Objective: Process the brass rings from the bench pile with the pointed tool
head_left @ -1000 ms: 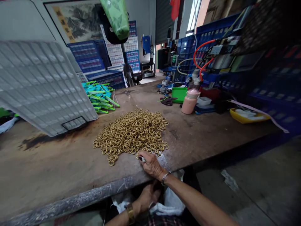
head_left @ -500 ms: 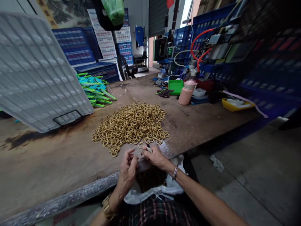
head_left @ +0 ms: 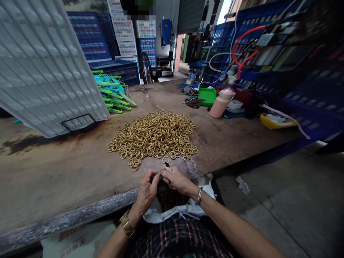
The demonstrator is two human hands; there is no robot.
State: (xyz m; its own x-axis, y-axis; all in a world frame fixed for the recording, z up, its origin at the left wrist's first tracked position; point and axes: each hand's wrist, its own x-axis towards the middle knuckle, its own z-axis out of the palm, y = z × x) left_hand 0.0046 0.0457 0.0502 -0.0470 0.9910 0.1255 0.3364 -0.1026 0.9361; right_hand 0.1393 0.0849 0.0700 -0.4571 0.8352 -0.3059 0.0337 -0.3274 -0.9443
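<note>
At the near table edge, your left hand (head_left: 147,190) has thumb and fingers drawn together against the fingertips of your right hand (head_left: 176,179), which grips a small pale tool with a dark tip (head_left: 168,167); whether anything is pinched between them cannot be told. Open white plastic bag (head_left: 161,216) at 6 o'clock, just below your hands. Heaped gold-coloured round rings (head_left: 156,136) lie on the brown tabletop (head_left: 88,175) at 12 o'clock, pink cylindrical bottle (head_left: 219,104) beyond at 1 o'clock.
</note>
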